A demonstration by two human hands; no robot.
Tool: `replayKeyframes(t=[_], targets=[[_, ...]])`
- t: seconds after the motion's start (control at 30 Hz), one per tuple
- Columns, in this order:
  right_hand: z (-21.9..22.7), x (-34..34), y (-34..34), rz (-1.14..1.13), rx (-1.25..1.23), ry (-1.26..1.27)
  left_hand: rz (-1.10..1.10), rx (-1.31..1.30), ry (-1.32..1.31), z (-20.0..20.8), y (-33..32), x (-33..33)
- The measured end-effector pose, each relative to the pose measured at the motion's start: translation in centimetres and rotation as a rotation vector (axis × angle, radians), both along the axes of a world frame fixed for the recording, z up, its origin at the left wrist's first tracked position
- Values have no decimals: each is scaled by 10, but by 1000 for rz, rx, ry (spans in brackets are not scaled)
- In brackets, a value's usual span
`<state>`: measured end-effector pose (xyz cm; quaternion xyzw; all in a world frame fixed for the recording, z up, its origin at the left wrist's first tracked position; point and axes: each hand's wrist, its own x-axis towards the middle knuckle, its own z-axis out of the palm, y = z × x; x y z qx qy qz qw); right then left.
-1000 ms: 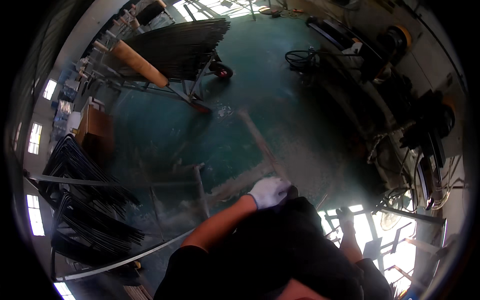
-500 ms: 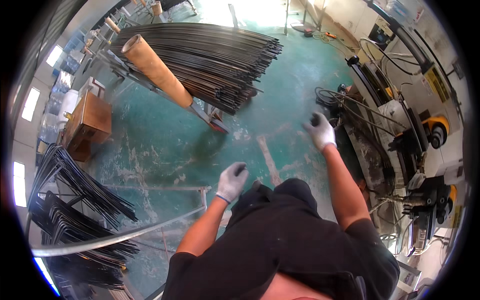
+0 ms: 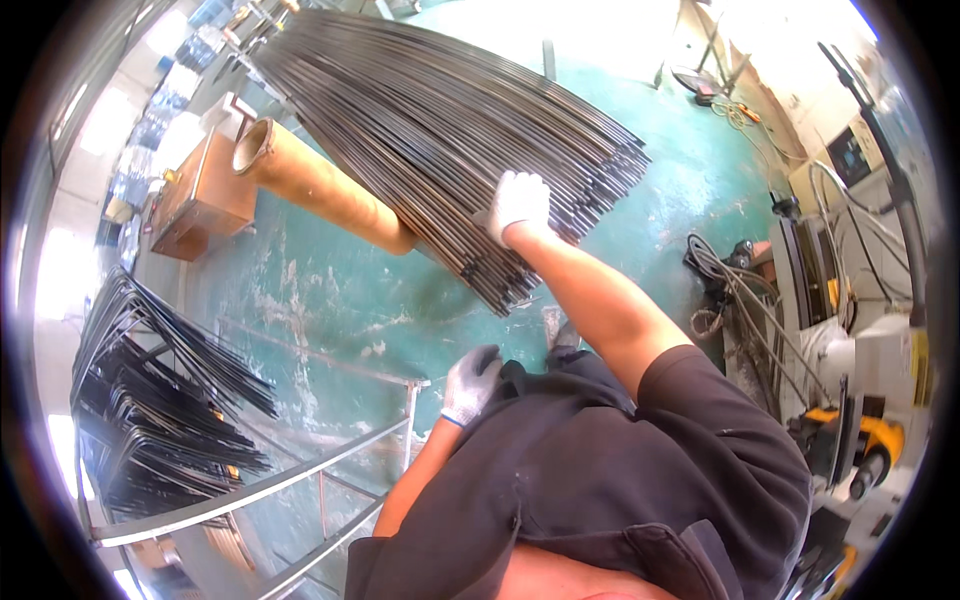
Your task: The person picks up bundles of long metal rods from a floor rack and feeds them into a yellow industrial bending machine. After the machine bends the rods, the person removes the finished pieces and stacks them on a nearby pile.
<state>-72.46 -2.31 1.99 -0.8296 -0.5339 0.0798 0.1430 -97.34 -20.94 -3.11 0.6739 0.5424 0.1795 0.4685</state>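
My right hand (image 3: 520, 205), in a white work glove, is stretched forward over a wide stack of long, thin black rods (image 3: 430, 120). Its fingers are curled onto the rods near their close ends, and the fingertips are hidden. My left hand (image 3: 472, 385), also gloved, hangs low beside my dark trousers. Its fingers are loosely bent, with nothing seen in them. A brown cardboard tube (image 3: 325, 195) slants along the left side of the stack.
Bent black rods (image 3: 170, 400) hang in bunches at the left, beside a metal frame (image 3: 290, 470) close to my left arm. A brown box (image 3: 205, 195) stands farther back. Machines with cables (image 3: 740, 275) and a yellow-and-black motor (image 3: 875, 445) line the right side.
My right hand has swung from the machine side leftward and forward onto the rods. The rod stack appears nearer. My left hand stays low by my leg.
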Motion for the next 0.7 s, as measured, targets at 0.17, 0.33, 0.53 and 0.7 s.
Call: replayKeyframes(t=[0.17, 0.33, 0.53, 0.7], targets=[[-5, 12, 28, 66, -121, 104, 218, -60, -303, 18, 46, 51], [1, 34, 36, 155, -197, 217, 139, -45, -217, 32, 94, 80], [1, 15, 21, 217, -61, -9, 18, 64, -124, 55, 157, 118], [-9, 13, 31, 135, -106, 23, 79, -93, -337, 28, 173, 108]])
